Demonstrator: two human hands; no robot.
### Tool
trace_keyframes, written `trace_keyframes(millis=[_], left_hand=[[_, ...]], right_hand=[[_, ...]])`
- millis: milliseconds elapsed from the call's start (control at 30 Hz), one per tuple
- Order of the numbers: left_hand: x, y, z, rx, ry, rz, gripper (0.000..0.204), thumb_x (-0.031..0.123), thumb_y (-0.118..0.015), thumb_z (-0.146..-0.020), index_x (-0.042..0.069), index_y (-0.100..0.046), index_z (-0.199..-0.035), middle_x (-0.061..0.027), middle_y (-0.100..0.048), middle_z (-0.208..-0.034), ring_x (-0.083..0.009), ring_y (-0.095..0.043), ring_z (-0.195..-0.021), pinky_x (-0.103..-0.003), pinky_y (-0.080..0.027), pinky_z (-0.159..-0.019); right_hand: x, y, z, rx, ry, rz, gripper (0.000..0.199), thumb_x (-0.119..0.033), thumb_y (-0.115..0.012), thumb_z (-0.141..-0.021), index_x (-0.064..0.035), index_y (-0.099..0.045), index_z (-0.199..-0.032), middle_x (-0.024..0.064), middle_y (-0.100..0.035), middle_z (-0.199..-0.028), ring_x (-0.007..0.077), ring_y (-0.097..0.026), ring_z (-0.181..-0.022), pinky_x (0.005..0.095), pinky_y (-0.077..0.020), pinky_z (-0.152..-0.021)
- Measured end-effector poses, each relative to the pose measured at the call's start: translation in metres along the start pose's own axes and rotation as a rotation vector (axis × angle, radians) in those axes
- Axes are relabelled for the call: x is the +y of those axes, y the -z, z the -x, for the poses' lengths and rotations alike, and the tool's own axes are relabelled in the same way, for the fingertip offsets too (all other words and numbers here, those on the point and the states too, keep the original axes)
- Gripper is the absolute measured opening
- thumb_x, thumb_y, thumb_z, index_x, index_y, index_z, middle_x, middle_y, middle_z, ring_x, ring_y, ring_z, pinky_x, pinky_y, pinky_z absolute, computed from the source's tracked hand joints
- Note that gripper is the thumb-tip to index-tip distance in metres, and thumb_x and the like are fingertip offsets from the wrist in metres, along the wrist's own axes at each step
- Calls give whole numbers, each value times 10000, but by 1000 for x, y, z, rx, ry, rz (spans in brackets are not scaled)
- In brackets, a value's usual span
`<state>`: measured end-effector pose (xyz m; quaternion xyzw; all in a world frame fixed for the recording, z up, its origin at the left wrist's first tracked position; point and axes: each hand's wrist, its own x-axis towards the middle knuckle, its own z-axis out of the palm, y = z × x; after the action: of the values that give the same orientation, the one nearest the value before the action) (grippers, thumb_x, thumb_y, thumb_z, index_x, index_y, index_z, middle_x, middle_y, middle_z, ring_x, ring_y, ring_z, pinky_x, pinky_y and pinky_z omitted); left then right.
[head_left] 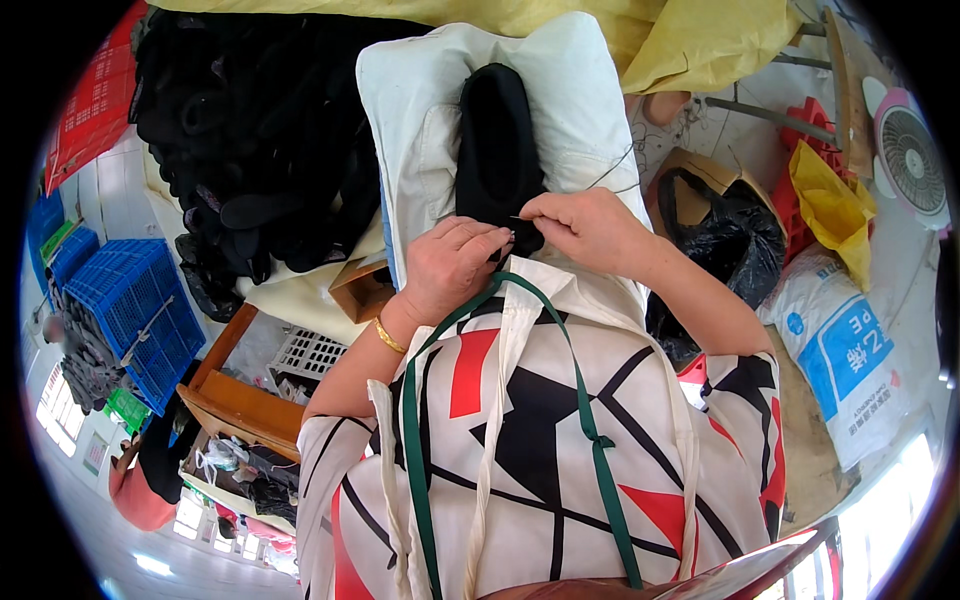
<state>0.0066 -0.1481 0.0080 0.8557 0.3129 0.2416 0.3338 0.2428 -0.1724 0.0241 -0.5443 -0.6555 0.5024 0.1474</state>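
Note:
A black cloth shoe [497,135] lies lengthwise on a white cloth-covered pad [410,85] in front of me, its opening facing up. My left hand [455,262] is closed on the shoe's near end, thumb and fingers pinched together. A small shiny spot shows at those fingertips, too small to name. Just to the right, my right hand [592,230] pinches a thin needle [517,217] pointing left over the shoe's near end. Dark thread [622,172] loops out above the right hand. The fingers partly hide the near end of the shoe.
A big heap of black shoes [260,120] lies at the left. Blue crates [150,310] and a wooden stool [240,405] stand farther left. To the right are a cardboard box with a black plastic bag [715,235], a white sack [845,350] and a fan [910,150].

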Motion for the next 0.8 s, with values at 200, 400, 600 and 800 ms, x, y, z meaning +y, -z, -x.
trace_keyframes(millis=[200,400,600,800], left_hand=[[4,2,-1,-1,21,4,286,11,-794,-673,76,-701,-935,-61,-719,-868,-239,-685,-771,-324,-561,-676],[2,-2,0,27,57,41,281,9,-770,-670,93,-697,-928,-44,-719,-857,-224,-695,-777,-317,-561,-664],[-1,-13,9,30,104,116,293,-3,-747,-662,129,-698,-918,-31,-722,-861,-225,-704,-798,-326,-562,-663],[15,-11,14,-242,115,-95,70,166,-628,-756,187,-645,-822,-55,-635,-762,-288,-650,-752,-434,-520,-595]], right_hand=[[-3,-5,-6,-21,-63,-6,179,-166,-571,-903,-86,-679,-1021,130,-707,-866,338,-669,-806,420,-531,-733],[16,-12,-6,-44,-125,-303,145,-149,-558,-954,-80,-650,-1043,117,-691,-872,303,-662,-790,374,-510,-721],[29,-23,-11,-48,-35,-308,140,-133,-558,-974,-40,-594,-1072,119,-659,-917,246,-640,-810,324,-497,-753],[-1,-40,-6,51,-35,12,164,-154,-550,-968,-59,-491,-1087,221,-619,-835,430,-633,-796,469,-488,-667]])
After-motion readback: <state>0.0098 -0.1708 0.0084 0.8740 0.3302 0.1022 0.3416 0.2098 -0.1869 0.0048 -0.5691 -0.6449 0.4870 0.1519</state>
